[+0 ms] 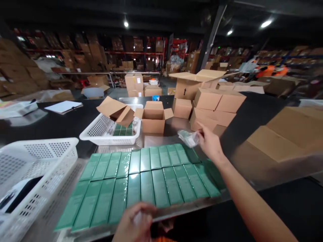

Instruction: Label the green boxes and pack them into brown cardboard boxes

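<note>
Two rows of flat green packets (157, 186), glossy on top, lie side by side in front of me. Over their far right end, my right hand (210, 141) pinches a small crumpled clear plastic bag (189, 138); green shows through it. My left hand (136, 222) is curled at the near edge of the packets, blurred. Something pale shows between its fingers, too unclear to name. Beyond the packets, an open small carton (153, 126) stands upright with its flaps spread.
A white basket (87, 134) behind the packets holds green packets and a tilted open carton (114, 109). Another white basket (59, 143) is at the left. Stacked cartons (219, 101) stand behind my right hand; a large carton (290, 134) is at the right.
</note>
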Demonstrator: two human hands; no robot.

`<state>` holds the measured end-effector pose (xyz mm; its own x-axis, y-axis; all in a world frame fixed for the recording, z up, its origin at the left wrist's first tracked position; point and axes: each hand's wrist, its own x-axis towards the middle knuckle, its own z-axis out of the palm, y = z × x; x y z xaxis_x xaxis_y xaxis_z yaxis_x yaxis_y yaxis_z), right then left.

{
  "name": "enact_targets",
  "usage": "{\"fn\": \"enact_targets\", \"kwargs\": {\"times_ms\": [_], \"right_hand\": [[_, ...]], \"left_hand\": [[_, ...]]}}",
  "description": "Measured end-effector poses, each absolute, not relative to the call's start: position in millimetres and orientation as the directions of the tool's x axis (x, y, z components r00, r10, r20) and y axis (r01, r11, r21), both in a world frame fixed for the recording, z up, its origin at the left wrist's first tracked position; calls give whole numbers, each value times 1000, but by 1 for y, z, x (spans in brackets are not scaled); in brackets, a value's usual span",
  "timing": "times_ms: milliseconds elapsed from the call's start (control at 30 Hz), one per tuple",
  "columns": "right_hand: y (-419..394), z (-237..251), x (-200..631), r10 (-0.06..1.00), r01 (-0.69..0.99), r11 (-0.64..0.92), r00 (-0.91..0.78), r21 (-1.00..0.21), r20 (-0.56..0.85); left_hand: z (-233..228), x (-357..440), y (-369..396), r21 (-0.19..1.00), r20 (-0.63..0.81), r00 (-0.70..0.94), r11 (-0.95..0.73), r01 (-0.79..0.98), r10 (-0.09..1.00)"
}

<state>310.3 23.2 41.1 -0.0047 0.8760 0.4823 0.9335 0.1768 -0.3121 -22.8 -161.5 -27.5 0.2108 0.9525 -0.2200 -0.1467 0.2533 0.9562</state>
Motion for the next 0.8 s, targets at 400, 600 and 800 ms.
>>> {"fn": "enact_targets", "kwargs": {"times_ms": [400,600,800], "right_hand": [[-53,11,249,961,919,264,-223,-294,165],[-81,-22,267,806,883,385,-181,-268,563],[-168,-11,232,619,694,674,-341,-254,708]], "left_hand": [[-21,26,-148,984,-145,254,112,140,956],[-30,11,-165,979,-177,213,150,135,961],[-34,22,-169,843,-307,284,398,-361,908]]}}
